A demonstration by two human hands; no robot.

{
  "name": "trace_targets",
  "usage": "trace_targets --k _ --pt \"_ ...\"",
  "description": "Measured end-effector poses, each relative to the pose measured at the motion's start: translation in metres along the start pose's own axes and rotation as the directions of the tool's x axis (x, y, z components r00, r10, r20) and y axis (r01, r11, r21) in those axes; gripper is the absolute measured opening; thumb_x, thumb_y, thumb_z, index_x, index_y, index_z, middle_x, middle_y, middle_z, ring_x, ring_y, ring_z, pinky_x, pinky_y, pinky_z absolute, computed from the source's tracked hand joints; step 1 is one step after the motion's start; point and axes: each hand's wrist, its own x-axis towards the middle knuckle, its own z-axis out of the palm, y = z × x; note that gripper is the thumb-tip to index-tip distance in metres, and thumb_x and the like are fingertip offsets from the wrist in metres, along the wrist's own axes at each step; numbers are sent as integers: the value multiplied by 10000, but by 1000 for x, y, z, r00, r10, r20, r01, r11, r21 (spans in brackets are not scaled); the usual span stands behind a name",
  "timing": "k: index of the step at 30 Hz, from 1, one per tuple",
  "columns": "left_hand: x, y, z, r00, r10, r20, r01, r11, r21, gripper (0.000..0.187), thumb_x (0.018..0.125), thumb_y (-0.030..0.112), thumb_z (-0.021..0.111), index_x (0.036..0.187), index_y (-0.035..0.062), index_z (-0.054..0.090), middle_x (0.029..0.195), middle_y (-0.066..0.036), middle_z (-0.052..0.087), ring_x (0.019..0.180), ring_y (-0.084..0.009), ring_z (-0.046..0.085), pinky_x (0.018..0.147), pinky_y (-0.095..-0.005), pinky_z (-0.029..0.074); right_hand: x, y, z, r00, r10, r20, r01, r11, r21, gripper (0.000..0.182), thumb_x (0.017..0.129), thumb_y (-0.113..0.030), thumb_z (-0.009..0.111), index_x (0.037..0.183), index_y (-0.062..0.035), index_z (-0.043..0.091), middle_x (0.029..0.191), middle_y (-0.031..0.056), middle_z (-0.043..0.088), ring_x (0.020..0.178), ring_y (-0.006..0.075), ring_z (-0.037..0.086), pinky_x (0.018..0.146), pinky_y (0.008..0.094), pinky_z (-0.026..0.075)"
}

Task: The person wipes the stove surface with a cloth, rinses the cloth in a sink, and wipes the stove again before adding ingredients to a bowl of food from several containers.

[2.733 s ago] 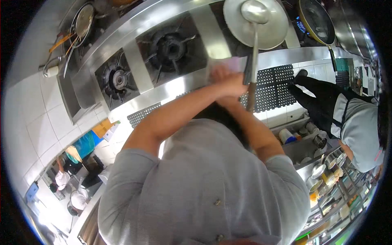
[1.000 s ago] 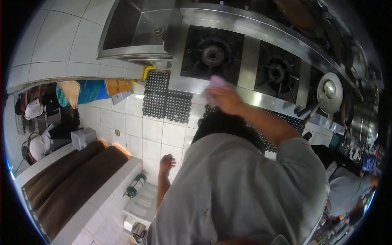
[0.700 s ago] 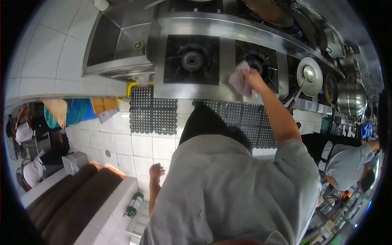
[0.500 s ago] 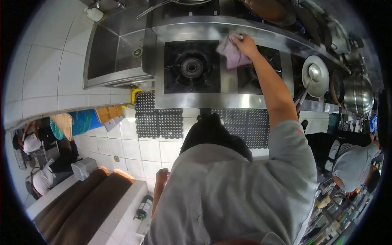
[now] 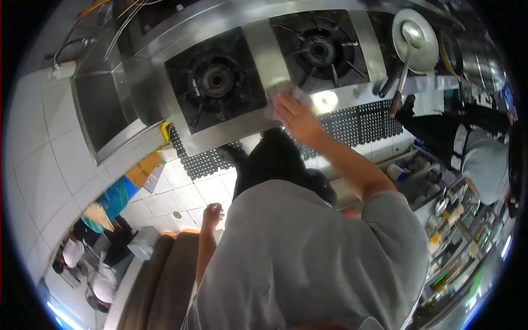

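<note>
My right hand (image 5: pixel 297 116) presses a crumpled, pale greyish-purple cloth (image 5: pixel 289 91) against the stove's steel top, at the front end of the strip between two burners. Its fingers lie over the cloth, which is partly blurred. To the left of the cloth is a black burner (image 5: pixel 218 81), and to its upper right a second burner (image 5: pixel 319 50) with several grate arms. My left hand (image 5: pixel 212 216) hangs low beside my body, away from the stove, its fingers curled in with nothing visible in them.
A steel sink (image 5: pixel 102 110) adjoins the stove at left. A wok (image 5: pixel 428 49) with a ladle (image 5: pixel 411 34) sits at right, its handle past the front edge. Black rubber mats (image 5: pixel 357 124) cover floor. A co-worker (image 5: pixel 484 165) bends at right; other people are at lower left.
My right hand has drawn the cloth from the back of the stove toward me to the front edge. The view has turned and shifted; my left hand still hangs at my side.
</note>
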Motion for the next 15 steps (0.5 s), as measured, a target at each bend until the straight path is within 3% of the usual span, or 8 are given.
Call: trace_targets --k 2,3,7,10,12,13,14,15 --pt "25 20 -18 968 -248 -36 224 921 -318 210 1023 236 603 1110 58 670 860 -44 660 679 -125 627 588 -279 504 -60 54 -9 1000 30 0 -30 998 -62 544 994 -127 587 1533 -134 516 1636 70 458 1422 306 525 1203 487 381" --pt "32 37 -29 977 -194 -89 153 927 -341 198 1026 222 592 1111 60 669 861 -38 657 683 -120 621 592 -274 497 -82 89 -12 995 37 -96 -55 981 -188 549 995 -114 583 1539 -137 509 1605 59 502 1401 295 552 1204 467 384" --pt "32 111 -66 969 -74 -235 0 954 -299 223 1058 245 592 1139 48 657 909 -29 662 753 -107 623 643 -241 490 -114 195 -47 819 306 -486 -331 943 36 462 1045 -108 559 1504 -65 546 1505 216 568 1414 384 525 1198 454 387" --pt "40 93 -94 996 17 -91 -34 983 -181 366 1013 255 592 1275 2 632 1000 -62 699 856 -169 691 749 -317 560 -93 182 -13 573 434 -696 -577 816 34 409 1035 -137 598 1432 -44 620 1455 287 586 1372 450 546 1192 480 396" --pt "42 68 -108 996 44 -76 -54 990 -132 342 983 234 609 1256 30 642 988 -50 701 826 -159 691 735 -302 549 -65 102 12 663 264 -700 -427 902 -63 370 1034 -119 567 1362 37 639 1400 296 617 1349 466 554 1186 513 390" --pt "39 57 -110 995 27 -91 -42 986 -164 284 1016 236 602 1211 37 659 952 -34 694 796 -135 668 692 -277 527 -48 44 24 656 268 -706 -325 944 57 353 1033 -105 561 1334 61 638 1354 286 645 1307 472 578 1168 538 399" --pt "35 44 -116 994 10 -106 -30 980 -195 241 1050 238 595 1166 43 677 917 -19 687 767 -111 645 650 -252 506 -30 1 69 625 594 -507 -42 674 738 353 1038 -95 543 1353 41 622 1368 271 640 1299 459 581 1158 554 401" --pt "35 21 -125 996 16 -84 -33 977 -212 229 1043 227 596 1156 47 681 920 -23 690 755 -117 648 637 -259 510 -22 -57 74 781 226 -582 -228 971 70 369 1051 -87 507 1392 20 598 1413 256 618 1340 427 564 1159 546 404"
